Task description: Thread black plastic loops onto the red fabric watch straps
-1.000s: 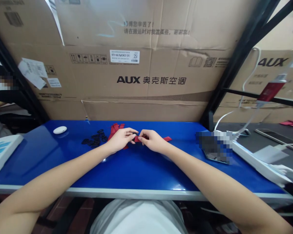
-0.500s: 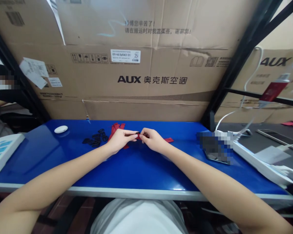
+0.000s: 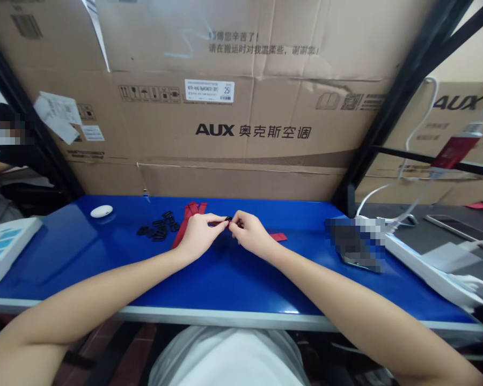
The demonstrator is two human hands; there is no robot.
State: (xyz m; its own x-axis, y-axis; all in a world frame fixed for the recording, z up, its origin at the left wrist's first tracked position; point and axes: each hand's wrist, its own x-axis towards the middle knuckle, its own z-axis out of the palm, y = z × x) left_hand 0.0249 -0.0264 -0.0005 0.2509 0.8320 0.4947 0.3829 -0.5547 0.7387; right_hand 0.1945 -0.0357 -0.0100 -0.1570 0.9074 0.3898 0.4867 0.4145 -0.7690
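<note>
The left hand (image 3: 201, 233) and right hand (image 3: 250, 233) met fingertip to fingertip over the middle of the blue table (image 3: 233, 279), both closed in a pinch. Between them sat a small black buckle (image 3: 227, 219), held at the left fingertips, with a red strap (image 3: 229, 225) gripped by the right fingers just beside it; the strap's far end (image 3: 278, 236) lay on the table to the right of the right hand. More red straps (image 3: 187, 217) lay just behind the left hand, and a loose heap of black buckles (image 3: 159, 229) sat near them to the left. A white oval object (image 3: 101, 211) rested well apart at the table's left rear. Assessment of risk: the buckle was small and held only at the fingertips (much of it hidden by them), so a slackened pinch could let it drop onto the glossy surface and slide off. The strap end could also fray or fold at the slot, jamming there.
</note>
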